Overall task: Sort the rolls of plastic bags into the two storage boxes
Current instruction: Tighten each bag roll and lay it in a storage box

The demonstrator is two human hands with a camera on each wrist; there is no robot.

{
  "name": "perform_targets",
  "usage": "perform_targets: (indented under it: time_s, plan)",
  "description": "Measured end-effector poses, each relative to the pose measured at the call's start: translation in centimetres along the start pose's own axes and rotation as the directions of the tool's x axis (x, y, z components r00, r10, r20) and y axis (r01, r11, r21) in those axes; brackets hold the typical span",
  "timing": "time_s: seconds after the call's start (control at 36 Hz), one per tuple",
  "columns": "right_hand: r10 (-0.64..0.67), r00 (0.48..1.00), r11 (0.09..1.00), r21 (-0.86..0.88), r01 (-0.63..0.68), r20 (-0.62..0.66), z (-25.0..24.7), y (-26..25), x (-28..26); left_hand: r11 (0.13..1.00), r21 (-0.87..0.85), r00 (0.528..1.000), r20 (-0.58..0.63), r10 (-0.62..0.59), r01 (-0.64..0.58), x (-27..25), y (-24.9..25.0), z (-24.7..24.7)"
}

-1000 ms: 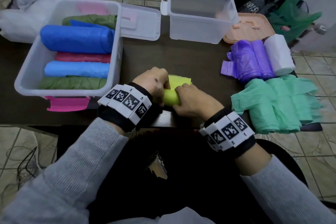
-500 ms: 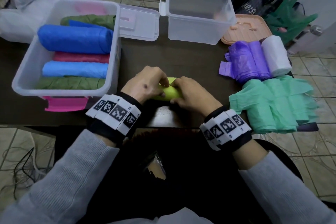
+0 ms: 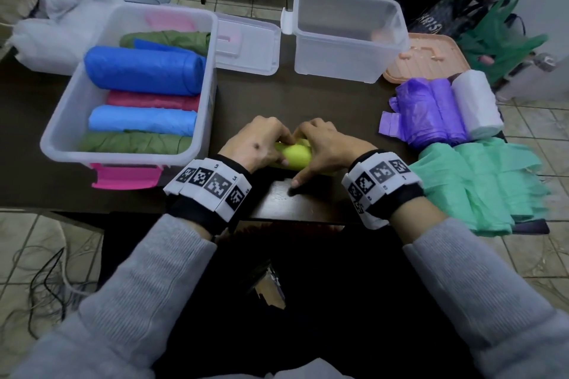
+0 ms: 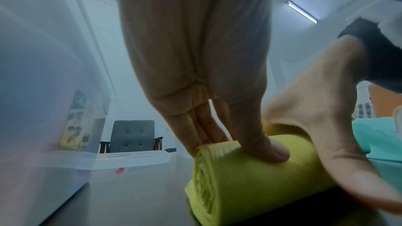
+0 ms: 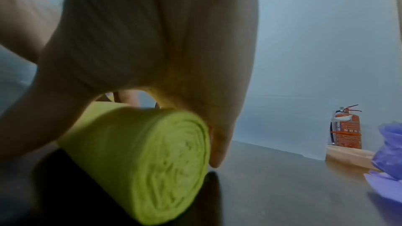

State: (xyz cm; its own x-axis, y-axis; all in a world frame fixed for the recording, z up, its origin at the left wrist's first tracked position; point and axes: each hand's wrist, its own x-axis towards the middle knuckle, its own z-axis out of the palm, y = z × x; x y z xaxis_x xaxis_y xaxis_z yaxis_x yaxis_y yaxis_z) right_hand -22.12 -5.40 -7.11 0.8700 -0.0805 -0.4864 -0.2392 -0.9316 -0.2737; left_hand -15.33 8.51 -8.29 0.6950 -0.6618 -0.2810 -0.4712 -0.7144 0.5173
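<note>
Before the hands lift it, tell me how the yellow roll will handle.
The yellow roll is a round cylinder lying on its side on the table, so it would probably roll if let go. It is tightly wound thin plastic, likely light yet fairly firm. Its outer layer may unwind unless the left hand and right hand keep it wrapped.

I am sitting at a dark wooden table (image 3: 308,95) in what looks like an ordinary room of a home or a small office. Under me is a floor of pale square tiles (image 3: 27,243) with loose black cables (image 3: 46,283) lying on it. Beyond the table stand a grey button-tufted armchair with dark wooden arms (image 4: 132,136), plain white walls lit by a fluorescent tube lamp (image 4: 302,11), and a red fire extinguisher (image 5: 346,129).
</note>
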Motion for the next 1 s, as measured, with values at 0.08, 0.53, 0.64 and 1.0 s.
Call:
perform_targets:
  time_s: [0.08,0.53,0.64,1.0]
  plan:
    - [-0.019,0.998,0.999,-0.041,0.017,-0.061,0.5,0.0,0.7,1.0,-0.002,1.0,0.005,-0.002,0.002,0.1,-0.1,0.0]
    - [-0.16,0.961,0.986,-0.085,0.145,-0.224,2.8,0.5,-0.1,0.999,-0.02,0.999,-0.006,0.04,-0.04,-0.1,-0.5,0.3]
    - [-0.167,0.94,0.983,-0.12,0.137,-0.296,3.8,0.5,-1.5,0.998,-0.019,0.998,0.004,0.068,-0.068,-0.3,-0.4,0.1]
    - [0.019,0.917,0.943,0.313,0.116,-0.399,4.3,-0.2,-1.9,0.9,-0.242,0.879,-0.41,0.243,-0.362,-4.4,1.0,-2.3]
